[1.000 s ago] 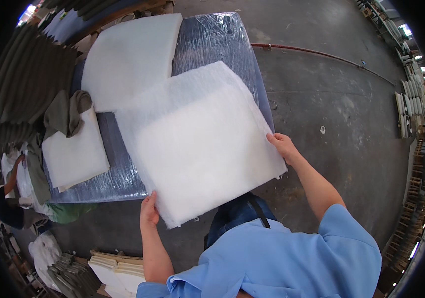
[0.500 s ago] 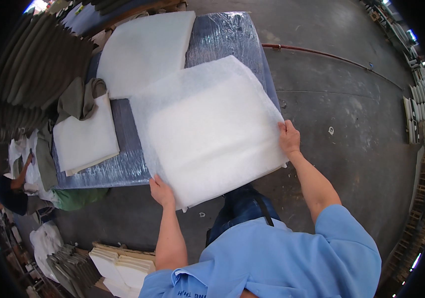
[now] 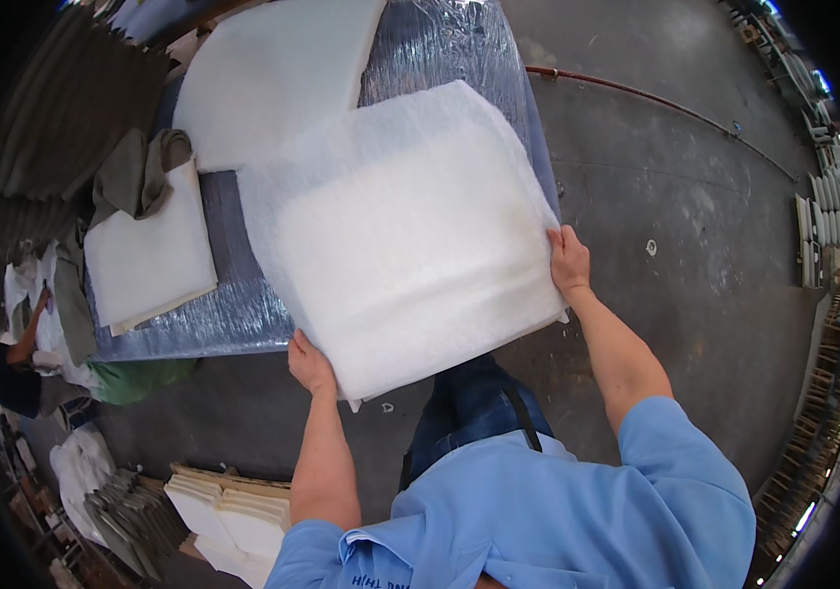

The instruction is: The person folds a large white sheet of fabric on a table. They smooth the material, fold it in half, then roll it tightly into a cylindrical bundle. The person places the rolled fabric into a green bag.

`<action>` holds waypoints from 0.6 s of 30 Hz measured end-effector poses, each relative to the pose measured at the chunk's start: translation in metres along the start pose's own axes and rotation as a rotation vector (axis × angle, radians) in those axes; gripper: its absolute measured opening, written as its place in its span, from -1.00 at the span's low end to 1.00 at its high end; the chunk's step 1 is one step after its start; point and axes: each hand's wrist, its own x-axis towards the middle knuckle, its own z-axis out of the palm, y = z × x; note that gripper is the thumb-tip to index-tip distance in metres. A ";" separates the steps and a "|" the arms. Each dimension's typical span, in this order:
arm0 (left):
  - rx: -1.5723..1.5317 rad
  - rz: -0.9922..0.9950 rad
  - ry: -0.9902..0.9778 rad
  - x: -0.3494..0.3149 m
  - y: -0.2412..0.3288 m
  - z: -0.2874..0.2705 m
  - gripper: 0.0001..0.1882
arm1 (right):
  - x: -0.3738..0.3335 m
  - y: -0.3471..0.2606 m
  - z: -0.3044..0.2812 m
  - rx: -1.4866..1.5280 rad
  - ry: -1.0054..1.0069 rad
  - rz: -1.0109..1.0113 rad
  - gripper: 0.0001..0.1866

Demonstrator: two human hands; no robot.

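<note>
Between my hands is a white foam cushion pad with a thin sheet of white batting (image 3: 395,236) laid over it, at the near right corner of the wrapped table. The batting reaches past the pad on its far and left sides. My left hand (image 3: 311,363) grips the near left edge, and my right hand (image 3: 569,262) grips the right edge; the fingertips are partly hidden by the material. Beyond lies a larger white batting sheet (image 3: 273,74). To the left, a smaller white pad (image 3: 152,250) rests on the table with a grey-brown cloth (image 3: 135,177) on its far end.
The table (image 3: 219,304) is covered in shiny plastic film. Dark cushions (image 3: 72,108) are piled at the far left. Another person (image 3: 10,368) works at the left beside white fabric. White pads (image 3: 229,515) are stacked low at the near left. A red pipe (image 3: 626,88) crosses the floor.
The table and the things on it appear shifted slightly left and up in view. Both my hands keep hold of the batting-covered pad, which sits slightly higher in the picture.
</note>
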 end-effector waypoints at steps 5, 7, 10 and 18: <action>-0.100 -0.009 -0.024 0.003 -0.005 0.009 -0.38 | 0.003 0.000 0.005 0.005 -0.064 0.050 -0.50; -0.388 -0.106 -0.142 0.006 -0.011 0.006 -0.33 | 0.009 0.001 -0.006 0.043 -0.140 0.066 -0.47; -0.772 -0.467 -0.281 0.010 -0.018 -0.019 -0.26 | 0.009 0.008 -0.033 0.155 -0.094 0.129 -0.43; -0.610 -0.598 -0.748 0.005 -0.022 -0.079 -0.24 | -0.021 -0.005 -0.054 0.040 -0.211 0.190 -0.40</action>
